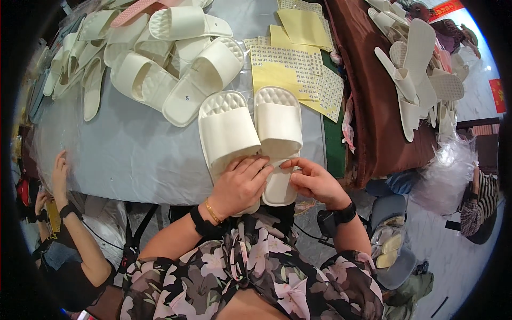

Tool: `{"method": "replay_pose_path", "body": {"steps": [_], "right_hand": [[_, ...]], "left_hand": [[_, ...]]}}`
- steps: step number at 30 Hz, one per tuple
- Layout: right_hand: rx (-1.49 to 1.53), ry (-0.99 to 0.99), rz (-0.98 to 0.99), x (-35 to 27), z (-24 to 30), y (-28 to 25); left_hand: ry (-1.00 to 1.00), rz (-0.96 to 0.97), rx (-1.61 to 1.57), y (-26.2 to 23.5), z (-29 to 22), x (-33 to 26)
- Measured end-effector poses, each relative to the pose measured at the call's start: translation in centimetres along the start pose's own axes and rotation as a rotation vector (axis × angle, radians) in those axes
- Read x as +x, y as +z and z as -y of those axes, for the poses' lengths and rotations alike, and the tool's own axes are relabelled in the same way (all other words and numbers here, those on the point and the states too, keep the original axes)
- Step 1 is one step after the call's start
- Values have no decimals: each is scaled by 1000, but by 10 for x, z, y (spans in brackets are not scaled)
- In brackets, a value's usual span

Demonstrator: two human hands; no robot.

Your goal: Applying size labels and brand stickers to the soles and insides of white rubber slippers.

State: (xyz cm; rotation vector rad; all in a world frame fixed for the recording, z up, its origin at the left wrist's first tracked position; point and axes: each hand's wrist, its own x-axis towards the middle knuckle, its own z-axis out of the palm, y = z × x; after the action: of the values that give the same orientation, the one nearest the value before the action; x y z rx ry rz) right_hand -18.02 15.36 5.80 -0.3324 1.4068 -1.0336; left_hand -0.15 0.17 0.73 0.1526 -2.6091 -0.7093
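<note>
Both hands worked at the desk's near edge: left hand (240, 184) pressed flat, ungripping, steadying the left slipper (228, 133); right hand (314, 181) pinched the right slipper (278, 136)'s heel.

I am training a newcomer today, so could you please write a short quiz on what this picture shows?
1. True or false: the left hand rests flat on the heel end of a cream slipper.
2. Where does the second slipper of the pair lie? A) stacked on top of the first B) side by side, on its right C) on the floor
3. Fill in: the yellow sticker sheets lie on the table to the ___ of the slipper pile.

Key: 1 true; 2 B; 3 right. The right hand sits at the second slipper's heel, fingers pinched.
</note>
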Motion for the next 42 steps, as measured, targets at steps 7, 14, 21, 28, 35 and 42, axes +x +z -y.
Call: {"method": "replay_pose_path", "body": {"steps": [7,14,21,28,35,42], "right_hand": [[-78,-3,-26,2,-5,1],[-108,-78,-145,-1,-10,-1],[59,-152,-166,4,-22,-10],[215,-191,-221,5,-31,-16],[243,-375,-395,8,-39,-17],[5,-449,-478,16,-36,-4]], "left_hand": [[27,72,53,-1,0,0],[66,88,145,-2,-6,7],[71,177,232,-6,-17,21],[6,231,229,-13,-18,30],[-37,0,11,-40,-4,-14],[-121,89,58,-30,-7,-7]]}}
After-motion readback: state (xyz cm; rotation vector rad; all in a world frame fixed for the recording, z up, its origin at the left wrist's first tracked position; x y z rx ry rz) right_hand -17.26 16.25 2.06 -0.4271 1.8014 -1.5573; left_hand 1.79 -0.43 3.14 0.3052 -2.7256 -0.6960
